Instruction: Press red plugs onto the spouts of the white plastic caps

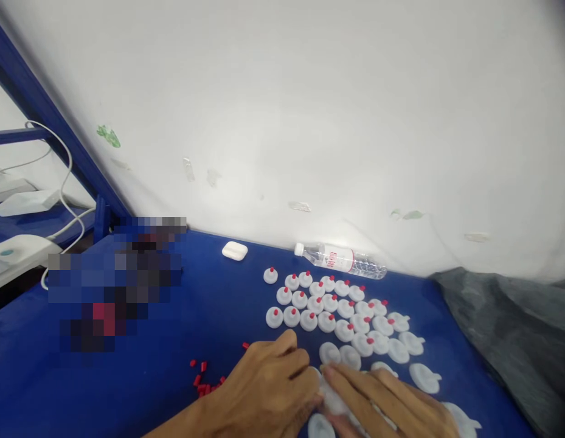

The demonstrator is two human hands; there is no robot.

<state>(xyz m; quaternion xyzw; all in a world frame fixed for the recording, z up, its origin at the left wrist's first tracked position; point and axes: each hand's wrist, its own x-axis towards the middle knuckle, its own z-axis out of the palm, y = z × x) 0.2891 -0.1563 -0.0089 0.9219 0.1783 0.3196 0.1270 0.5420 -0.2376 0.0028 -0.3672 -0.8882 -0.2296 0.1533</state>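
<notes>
My left hand (268, 386) is closed, its fingers curled towards my right hand; whatever they grip is hidden. My right hand (387, 401) lies low at its side, fingers bent over a blurred, translucent white nozzle cap (334, 398) with the thumb underneath. Around both hands are round white nozzle caps (330, 353) without red tips. Beyond them, several rows of similar caps (308, 320) stand with small red tips on top. A loose pile of red tips (204, 387) lies left of my left hand, partly covered by it.
A clear plastic bottle (339, 260) lies against the white wall, with a white oval case (235, 250) left of it. Dark cloth (496, 328) covers the right edge of the blue surface (163, 377). A white power strip (24, 255) with cables is at far left.
</notes>
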